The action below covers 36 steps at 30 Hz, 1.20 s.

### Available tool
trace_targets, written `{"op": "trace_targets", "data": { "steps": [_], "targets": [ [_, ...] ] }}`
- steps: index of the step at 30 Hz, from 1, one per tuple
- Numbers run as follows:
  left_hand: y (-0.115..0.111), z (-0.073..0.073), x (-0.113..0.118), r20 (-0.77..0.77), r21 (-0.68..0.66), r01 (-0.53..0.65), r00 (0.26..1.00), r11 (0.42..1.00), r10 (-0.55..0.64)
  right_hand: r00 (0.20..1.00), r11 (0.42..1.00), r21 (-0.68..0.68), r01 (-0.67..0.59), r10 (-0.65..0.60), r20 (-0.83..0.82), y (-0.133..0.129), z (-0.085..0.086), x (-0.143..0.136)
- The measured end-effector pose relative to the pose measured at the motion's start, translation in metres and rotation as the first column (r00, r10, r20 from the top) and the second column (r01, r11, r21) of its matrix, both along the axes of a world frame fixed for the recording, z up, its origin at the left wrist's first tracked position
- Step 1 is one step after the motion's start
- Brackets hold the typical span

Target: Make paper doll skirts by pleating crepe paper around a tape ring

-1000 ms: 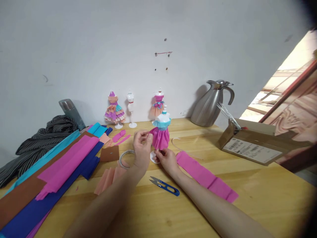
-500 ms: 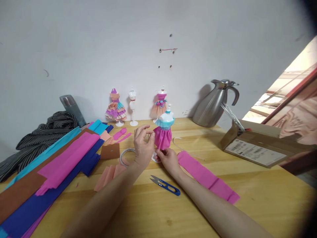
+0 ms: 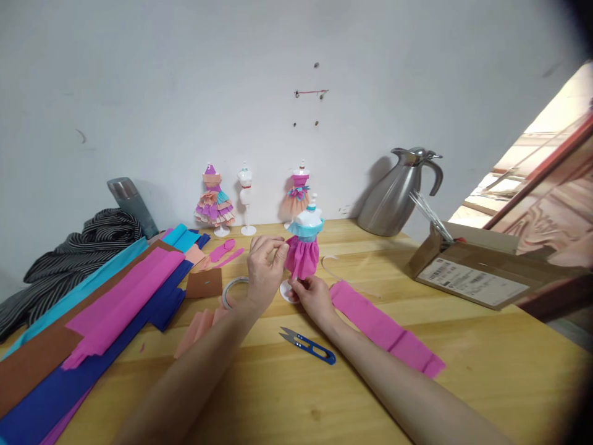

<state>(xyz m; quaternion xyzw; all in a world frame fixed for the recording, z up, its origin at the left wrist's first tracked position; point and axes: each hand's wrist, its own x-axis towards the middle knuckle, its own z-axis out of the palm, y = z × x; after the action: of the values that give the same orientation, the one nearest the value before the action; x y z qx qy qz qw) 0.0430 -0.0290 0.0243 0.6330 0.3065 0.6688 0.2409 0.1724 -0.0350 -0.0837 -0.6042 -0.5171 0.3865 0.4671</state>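
Note:
A small white dress-form mannequin (image 3: 309,214) stands upright, wearing a ruffled turquoise paper top (image 3: 306,230) and a gathered magenta paper skirt (image 3: 302,258). My left hand (image 3: 266,269) is closed, thumb and fingertips pinched at the skirt's upper left edge. Beneath the hem, my right hand (image 3: 315,300) has its fingers closed around the mannequin's stand; the exact grip is partly hidden. The round white base (image 3: 286,293) shows beside its fingertips. Blue thread snips (image 3: 309,346) lie on the table between my forearms. A magenta paper strip (image 3: 384,327) lies right of my right hand.
Behind stand two dressed mannequins (image 3: 215,201) (image 3: 299,194) and a bare one (image 3: 246,191). Crepe paper sheets (image 3: 125,300) and a tape roll (image 3: 227,293) lie left. A steel jug (image 3: 393,194) and cardboard box (image 3: 472,272) stand right, near the table's edge.
My left thumb and fingertips have come together at the skirt's edge; they were slightly apart. My right hand stays at the stand. The whole view has shifted slightly.

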Motion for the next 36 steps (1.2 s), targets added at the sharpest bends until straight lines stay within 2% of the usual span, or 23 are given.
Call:
{"op": "trace_targets", "data": {
  "steps": [13,19,26,32,36],
  "targets": [
    [-0.001,-0.002,0.000,-0.118,0.074,-0.028,0.992,0.997,0.036,1.000,1.000,0.004,-0.002,0.002,0.028,-0.002,0.004,0.001],
    [-0.002,-0.001,0.002,-0.231,0.168,-0.074,0.967,0.983,0.112,0.999,1.000,-0.008,-0.006,0.006,0.031,-0.003,0.006,0.001],
    [-0.004,0.006,0.004,-0.193,0.147,-0.066,0.977,0.987,0.095,1.000,1.000,-0.007,-0.012,0.012,0.027,-0.006,0.011,0.000],
    [-0.008,0.006,0.012,-0.256,0.191,-0.106,0.954,0.976,0.154,1.000,1.000,-0.001,-0.001,0.001,0.029,-0.007,0.013,-0.001],
    [-0.006,0.007,0.015,-0.208,0.154,-0.139,0.963,0.978,0.170,1.000,1.000,-0.006,0.003,-0.003,0.011,-0.006,0.014,-0.001]
  ]
}}
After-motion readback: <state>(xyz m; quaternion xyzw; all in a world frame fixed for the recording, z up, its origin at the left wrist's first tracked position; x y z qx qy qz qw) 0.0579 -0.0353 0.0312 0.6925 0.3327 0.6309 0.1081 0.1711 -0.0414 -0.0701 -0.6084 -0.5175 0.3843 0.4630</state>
